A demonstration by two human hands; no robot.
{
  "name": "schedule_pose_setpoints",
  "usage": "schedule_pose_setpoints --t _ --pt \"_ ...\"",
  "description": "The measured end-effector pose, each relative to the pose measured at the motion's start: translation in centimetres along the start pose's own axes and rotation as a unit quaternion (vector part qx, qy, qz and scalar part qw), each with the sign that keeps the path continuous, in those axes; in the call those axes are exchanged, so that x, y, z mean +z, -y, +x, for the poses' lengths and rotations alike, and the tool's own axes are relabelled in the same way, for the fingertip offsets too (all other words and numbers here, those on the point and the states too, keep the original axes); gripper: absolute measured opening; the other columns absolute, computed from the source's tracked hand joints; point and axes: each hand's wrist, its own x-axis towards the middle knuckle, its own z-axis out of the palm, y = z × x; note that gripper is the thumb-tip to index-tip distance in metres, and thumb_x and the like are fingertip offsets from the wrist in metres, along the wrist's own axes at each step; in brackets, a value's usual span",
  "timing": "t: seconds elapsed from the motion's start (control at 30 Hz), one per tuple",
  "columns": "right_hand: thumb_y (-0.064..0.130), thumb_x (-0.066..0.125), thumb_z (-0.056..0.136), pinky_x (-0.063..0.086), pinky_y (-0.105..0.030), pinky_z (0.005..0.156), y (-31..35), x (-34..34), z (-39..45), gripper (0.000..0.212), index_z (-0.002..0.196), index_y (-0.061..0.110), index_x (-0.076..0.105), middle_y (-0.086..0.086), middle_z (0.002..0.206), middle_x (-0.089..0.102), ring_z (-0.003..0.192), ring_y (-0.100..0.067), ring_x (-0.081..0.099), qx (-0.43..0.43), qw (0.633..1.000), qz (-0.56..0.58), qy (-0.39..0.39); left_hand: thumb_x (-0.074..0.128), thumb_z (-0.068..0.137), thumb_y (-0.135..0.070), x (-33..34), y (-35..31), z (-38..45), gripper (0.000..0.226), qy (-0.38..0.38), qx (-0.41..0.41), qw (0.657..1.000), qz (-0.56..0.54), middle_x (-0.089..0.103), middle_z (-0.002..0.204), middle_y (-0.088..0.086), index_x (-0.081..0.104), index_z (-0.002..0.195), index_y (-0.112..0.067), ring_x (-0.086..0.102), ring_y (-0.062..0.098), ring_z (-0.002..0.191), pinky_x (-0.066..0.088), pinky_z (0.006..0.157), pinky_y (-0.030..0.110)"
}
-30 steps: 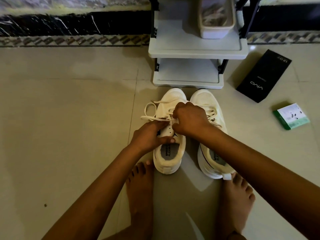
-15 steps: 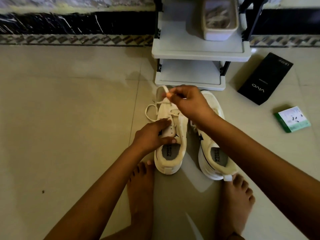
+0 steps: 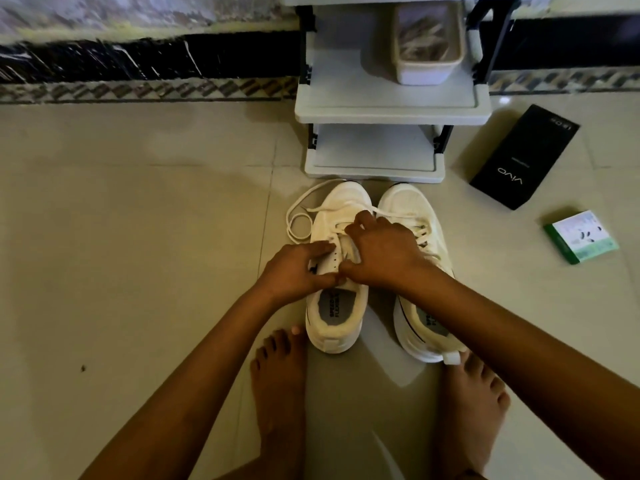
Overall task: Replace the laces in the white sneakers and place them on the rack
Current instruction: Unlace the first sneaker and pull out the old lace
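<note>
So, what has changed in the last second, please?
The right hand rose toward the rack, drawing lace out, then came back down onto the left sneaker. The left hand kept holding that sneaker's side. The right sneaker and both boxes stayed put.

Two sneakers [image 3: 372, 271] side by side on floor [image 3: 138, 237], before rack [image 3: 391, 105]; tub [image 3: 427, 69] on rack's upper shelf; long box [image 3: 523, 157] right of rack; small box [image 3: 580, 237] nearer, further right; feet behind heels.

Both hands, left hand [image 3: 294, 268] and right hand [image 3: 384, 252], grip the left sneaker [image 3: 337, 271] beside the right sneaker [image 3: 412, 209].
</note>
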Motion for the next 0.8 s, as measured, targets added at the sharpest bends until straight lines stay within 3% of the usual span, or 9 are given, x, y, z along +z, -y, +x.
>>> schedule_pose_setpoints --t 0.17,0.3,0.43,0.5,0.57,0.63,0.73,0.8 --pt "0.045 0.046 0.090 0.032 -0.039 0.101 1.0 -0.7 2.0 0.051 0.131 0.015 0.048 -0.012 0.138 0.039 0.127 -0.027 0.036 -0.003 0.992 -0.126 -0.012 0.071 0.076 -0.048 0.5 -0.2 -0.2 0.060 -0.015 0.014 0.999 0.027 0.063 0.122 -0.003 0.051 0.131 -0.033 0.058 0.016 0.109 0.038 0.078 0.022" --pt "0.043 0.050 0.090 0.034 -0.036 0.097 1.0 -1.4 3.3 0.044 0.124 0.015 0.055 -0.009 0.131 0.048 0.124 -0.026 0.040 0.004 0.986 -0.169 0.005 0.071 0.072 -0.056 0.5 0.0 0.0 0.069 -0.008 -0.002 0.999 0.036 0.061 0.125 -0.006 0.050 0.133 -0.035 0.057 0.015 0.112 0.041 0.081 0.024" --pt "0.027 0.051 0.092 0.032 -0.036 0.099 2.4 -1.2 4.0 0.031 0.120 0.014 0.057 -0.007 0.127 0.054 0.126 -0.027 0.039 0.017 0.979 -0.204 0.008 0.071 0.072 -0.056 0.4 -0.1 -0.2 0.071 -0.011 -0.004 0.999 0.043 0.060 0.128 -0.005 0.047 0.136 -0.035 0.056 0.014 0.114 0.039 0.080 0.022" --pt "0.026 0.053 0.091 0.034 -0.036 0.098 2.4 -1.3 4.2 0.030 0.117 0.013 0.058 -0.007 0.124 0.058 0.122 -0.026 0.043 0.023 0.987 -0.160 -0.001 0.071 0.072 -0.056 0.5 -0.2 -0.3 0.070 -0.016 -0.002 0.999 0.045 0.060 0.127 -0.006 0.048 0.135 -0.035 0.056 0.013 0.114 0.038 0.079 0.022" --pt "0.030 0.055 0.090 0.040 -0.033 0.089 2.0 -1.7 4.5 0.032 0.115 0.011 0.057 -0.008 0.118 0.059 0.115 -0.025 0.051 0.087 0.996 0.001 0.011 0.071 0.071 -0.056 0.6 -0.3 -0.2 0.069 -0.025 -0.002 0.999 0.045 0.061 0.127 -0.007 0.049 0.133 -0.034 0.057 0.014 0.114 0.042 0.082 0.024" --pt "0.031 0.054 0.089 0.041 -0.031 0.081 2.0 -1.9 4.8 0.028 0.111 0.012 0.056 -0.007 0.109 0.059 0.107 -0.024 0.056 0.138 0.981 0.132 0.040 0.071 0.071 -0.058 0.9 -0.3 -0.4 0.071 -0.031 -0.007 0.998 0.048 0.061 0.128 -0.007 0.049 0.134 -0.034 0.057 0.013 0.115 0.045 0.088 0.028" --pt "0.033 0.057 0.087 0.042 -0.032 0.082 2.0 -1.3 5.1 0.024 0.103 0.015 0.056 -0.005 0.108 0.060 0.102 -0.023 0.056 0.150 0.974 0.158 0.056 0.070 0.071 -0.059 0.9 -0.3 -0.4 0.070 -0.036 -0.009 0.998 0.049 0.061 0.127 -0.009 0.049 0.134 -0.036 0.057 0.012 0.114 0.044 0.086 0.026" --pt "0.036 0.060 0.086 0.041 -0.033 0.086 1.8 -1.1 4.7 0.031 0.108 0.016 0.058 -0.006 0.114 0.060 0.108 -0.024 0.054 0.142 0.983 0.097 0.059 0.070 0.071 -0.059 1.0 -0.2 -0.4 0.071 -0.034 -0.010 0.998 0.051 0.061 0.126 -0.008 0.048 0.134 -0.036 0.057 0.013 0.113 0.043 0.084 0.025"
